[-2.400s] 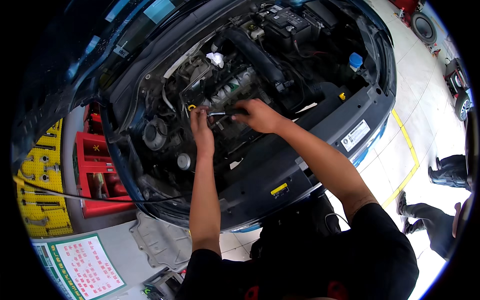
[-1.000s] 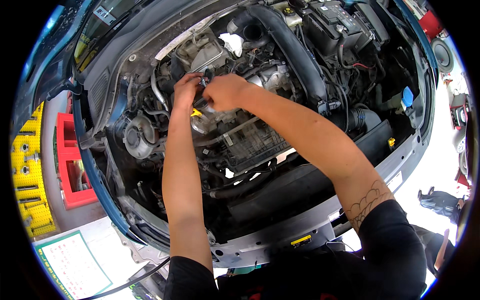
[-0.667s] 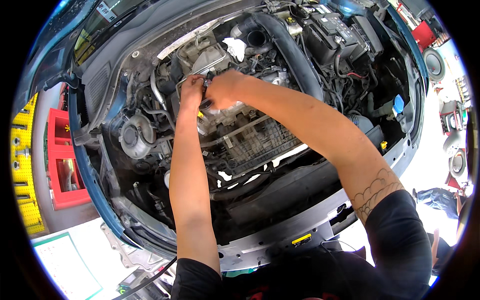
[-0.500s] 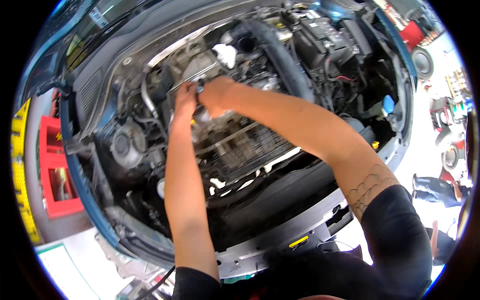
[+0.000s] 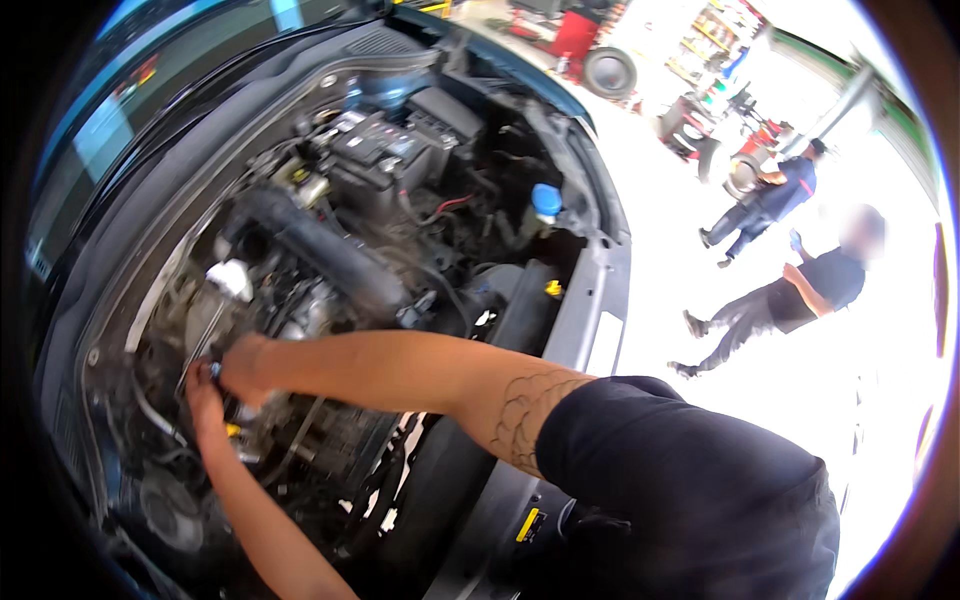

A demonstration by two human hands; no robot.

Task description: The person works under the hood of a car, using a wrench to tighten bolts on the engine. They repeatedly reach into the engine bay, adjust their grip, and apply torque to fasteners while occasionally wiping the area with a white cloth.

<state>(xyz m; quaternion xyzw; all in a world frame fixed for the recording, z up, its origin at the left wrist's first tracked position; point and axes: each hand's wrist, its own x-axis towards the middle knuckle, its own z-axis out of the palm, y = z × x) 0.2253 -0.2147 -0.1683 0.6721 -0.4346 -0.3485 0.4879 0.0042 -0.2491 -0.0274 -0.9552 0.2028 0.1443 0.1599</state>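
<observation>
In the head view my left hand [image 5: 205, 400] and my right hand [image 5: 247, 370] meet low at the left of the open engine bay. Both have curled fingers around a small metallic object [image 5: 215, 371]; blur and my fingers hide what it is. A thin metal pipe [image 5: 205, 335] runs beside them. A yellow loop [image 5: 233, 430] lies just below my hands, and a crumpled white cloth or paper [image 5: 232, 283] sits on the engine above them. A thick black duct [image 5: 330, 250] crosses the engine to their upper right.
A black battery [image 5: 375, 155] and blue cap [image 5: 546, 197] are at the back right of the bay, bordered by the front panel [image 5: 590, 310]. Beyond are two people [image 5: 762, 208] [image 5: 815, 290] in dark clothing, tyres [image 5: 610, 72] and a red cabinet [image 5: 578, 38].
My view has swung right, bringing both co-workers into fuller sight. My hands moved from holding a silver tool horizontally to being bunched together farther back in the engine, where they stay.
</observation>
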